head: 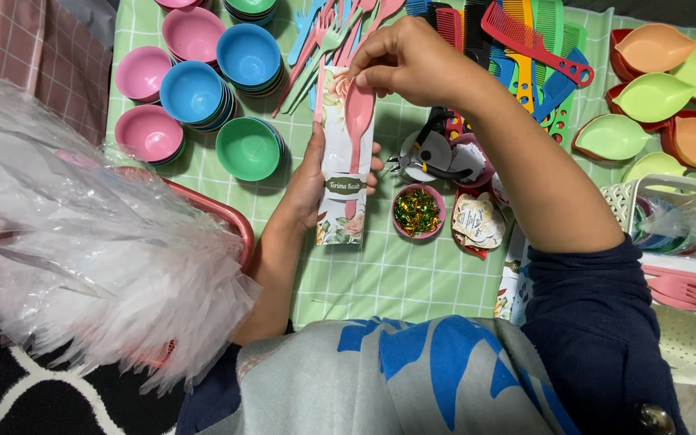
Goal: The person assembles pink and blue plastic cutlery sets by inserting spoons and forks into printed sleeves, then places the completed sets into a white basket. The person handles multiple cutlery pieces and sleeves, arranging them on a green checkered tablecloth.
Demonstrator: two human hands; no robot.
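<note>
Right grip [400, 60] pinching pink spoon [358, 121] top; left grip [316, 181] clasping floral sleeve [344, 161] beneath spoon

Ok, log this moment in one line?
left hand: holds floral sleeve | right hand: pinches pink spoon over sleeve | nearby: green bowl

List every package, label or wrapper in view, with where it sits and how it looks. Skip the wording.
Floral card sleeve: centre, held in the left hand; long, white, flower print, dark oval label; the right hand holds a pink spoon against it.
Paper tags: in a small bowl right of the sleeve; whitish, rounded.
Wrapped sweets: small pink bowl; shiny green and gold.
Clear plastic bags: left, crumpled heap.
Second floral card: lower right, mostly hidden.
</note>
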